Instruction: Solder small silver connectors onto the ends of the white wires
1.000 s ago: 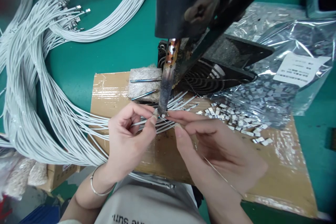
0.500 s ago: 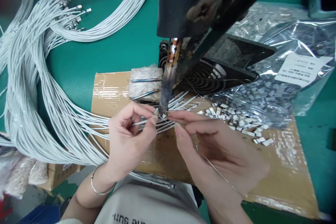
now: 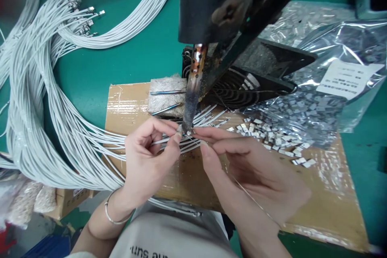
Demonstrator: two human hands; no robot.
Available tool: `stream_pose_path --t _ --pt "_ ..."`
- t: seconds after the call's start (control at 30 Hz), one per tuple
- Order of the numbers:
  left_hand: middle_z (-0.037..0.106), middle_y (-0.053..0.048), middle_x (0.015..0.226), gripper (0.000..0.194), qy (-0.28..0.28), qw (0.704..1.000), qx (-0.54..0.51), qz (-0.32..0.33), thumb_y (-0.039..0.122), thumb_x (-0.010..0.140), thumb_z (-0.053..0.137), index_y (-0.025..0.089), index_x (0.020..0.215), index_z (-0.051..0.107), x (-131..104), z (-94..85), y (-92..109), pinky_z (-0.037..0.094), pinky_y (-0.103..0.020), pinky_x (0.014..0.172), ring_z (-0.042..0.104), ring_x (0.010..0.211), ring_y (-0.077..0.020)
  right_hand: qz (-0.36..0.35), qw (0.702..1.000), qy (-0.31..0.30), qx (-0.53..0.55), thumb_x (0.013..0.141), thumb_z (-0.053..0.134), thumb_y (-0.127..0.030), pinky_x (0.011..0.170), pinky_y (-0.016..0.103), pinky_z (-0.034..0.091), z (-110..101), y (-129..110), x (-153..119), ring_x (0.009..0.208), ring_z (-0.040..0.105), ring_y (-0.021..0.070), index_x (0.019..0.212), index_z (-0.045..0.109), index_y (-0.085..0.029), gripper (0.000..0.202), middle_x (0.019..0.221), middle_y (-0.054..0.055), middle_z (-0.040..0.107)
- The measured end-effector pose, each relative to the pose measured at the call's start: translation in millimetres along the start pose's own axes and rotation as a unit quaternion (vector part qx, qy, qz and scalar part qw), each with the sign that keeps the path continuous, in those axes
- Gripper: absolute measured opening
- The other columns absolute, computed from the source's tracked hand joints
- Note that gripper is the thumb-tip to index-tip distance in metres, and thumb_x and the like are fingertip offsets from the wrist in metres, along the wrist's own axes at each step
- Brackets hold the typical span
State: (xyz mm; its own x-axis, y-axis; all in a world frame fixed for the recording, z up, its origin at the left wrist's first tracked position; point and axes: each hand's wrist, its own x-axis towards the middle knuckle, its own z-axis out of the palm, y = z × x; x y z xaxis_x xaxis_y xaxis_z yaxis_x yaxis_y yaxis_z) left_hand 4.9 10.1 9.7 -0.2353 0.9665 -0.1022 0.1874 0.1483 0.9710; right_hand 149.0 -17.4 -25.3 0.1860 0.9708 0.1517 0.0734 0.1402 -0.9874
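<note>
My left hand is closed, pinching the end of a white wire between thumb and index finger. A tiny shiny metal piece shows just past those fingertips, under the dark tip of a mounted soldering iron. From the right, my right hand holds a thin solder wire in its fingers. The solder runs back across the palm to the wrist, and its front end reaches the iron's tip. Exactly where solder, metal and tip touch is too small to make out.
Bundles of white wires cover the left side. Small metal pieces lie loose on the cardboard, beside a plastic bag of more. Behind the iron sits a black fan; a wrapped block stands left of it.
</note>
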Motion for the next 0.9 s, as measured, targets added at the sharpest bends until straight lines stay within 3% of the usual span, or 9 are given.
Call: stream_pose_path --t 0.9 --pt "0.081 -0.002 0.083 0.016 -0.005 1.0 0.0 -0.01 0.007 0.079 0.079 0.02 0.071 0.074 -0.4 -1.7 -0.2 0.024 -0.025 0.045 0.041 0.051 -0.0074 0.001 1.0 -0.002 0.004 0.093 0.078 -0.005 0.09 0.033 0.066 0.8 0.6 -0.4 0.101 0.083 0.02 0.095 0.074 -0.025 0.021 0.113 0.003 0.086"
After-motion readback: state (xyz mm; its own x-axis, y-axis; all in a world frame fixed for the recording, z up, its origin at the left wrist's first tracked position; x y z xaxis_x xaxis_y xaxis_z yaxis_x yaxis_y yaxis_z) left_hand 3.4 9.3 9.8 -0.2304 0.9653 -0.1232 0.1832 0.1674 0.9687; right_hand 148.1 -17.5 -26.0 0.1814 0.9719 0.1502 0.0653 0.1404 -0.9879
